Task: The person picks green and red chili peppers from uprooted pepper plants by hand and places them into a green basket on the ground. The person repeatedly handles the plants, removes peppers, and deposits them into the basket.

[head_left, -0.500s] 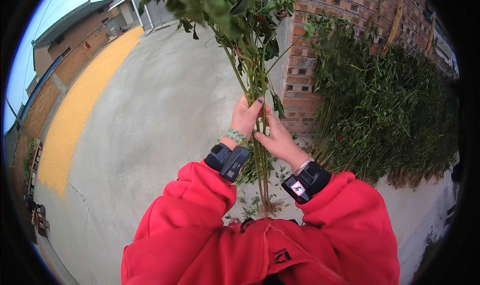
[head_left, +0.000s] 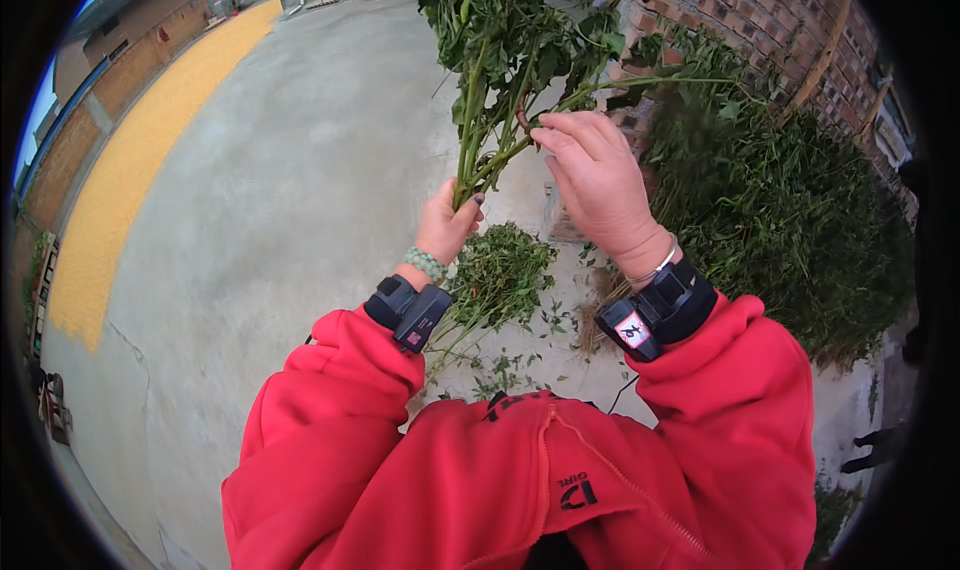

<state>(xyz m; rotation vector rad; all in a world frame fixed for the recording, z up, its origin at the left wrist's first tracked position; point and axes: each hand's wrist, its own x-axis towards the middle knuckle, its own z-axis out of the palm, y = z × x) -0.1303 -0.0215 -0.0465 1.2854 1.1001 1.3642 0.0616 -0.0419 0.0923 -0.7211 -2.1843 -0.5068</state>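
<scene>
My left hand (head_left: 446,222) grips the lower stems of a tall leafy green plant (head_left: 505,40) and holds it upright in front of me. My right hand (head_left: 597,177) is raised beside it, fingers pinched on one side stem of the same plant, close to a small dark pod. Both wrists carry black strapped devices, and my sleeves are red. A small heap of cut green plants (head_left: 495,275) lies on the ground right below my hands.
A large pile of green plants (head_left: 790,220) leans against a red brick wall (head_left: 770,20) at my right. Grey concrete ground (head_left: 270,200) spreads to the left, with a yellow layer of spread grain (head_left: 130,170) along a far wall.
The plant has been lifted higher and closer. My right hand has risen from the lower stems to a side stem farther up. The view has tilted down, showing the heap below.
</scene>
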